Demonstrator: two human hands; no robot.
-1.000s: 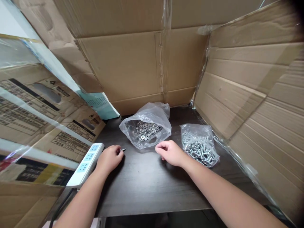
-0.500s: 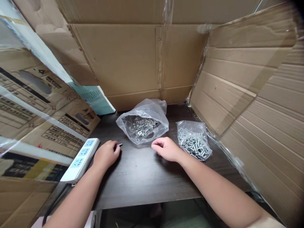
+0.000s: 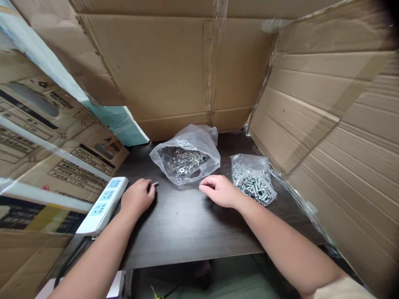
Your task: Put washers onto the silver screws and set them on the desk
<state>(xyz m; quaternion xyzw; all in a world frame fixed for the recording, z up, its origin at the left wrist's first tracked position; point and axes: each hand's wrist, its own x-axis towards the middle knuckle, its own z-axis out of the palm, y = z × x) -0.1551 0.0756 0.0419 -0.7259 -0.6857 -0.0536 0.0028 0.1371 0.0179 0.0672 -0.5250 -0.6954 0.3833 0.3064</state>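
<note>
My left hand [image 3: 138, 198] rests on the dark table beside the power strip, its fingers closed around a small metal bolt [image 3: 155, 184]. The bolt's shank sticks out past the thumb and forefinger to the right. My right hand [image 3: 220, 191] is at the front right corner of an open clear plastic bag [image 3: 204, 143]. Thumb and fingers are drawn together; whatever they may hold is hidden or too small to see. Loose metal washers [image 3: 188, 160] lie inside that bag. Behind my right wrist, a second clear bag [image 3: 249, 162] holds many silvery bolts [image 3: 255, 189].
A white power strip [image 3: 102, 207] lies along the table's left side, with a black cable [image 3: 67, 263] below it. Cardboard walls [image 3: 168, 70] enclose the table [image 3: 183, 232] at the back, left and right. A light-blue paper [image 3: 124, 124] stands at the back left.
The view has shifted a little, so the table things appear slightly higher. My right thumb and fingers look closer together. My left hand keeps its hold on the bolt.
</note>
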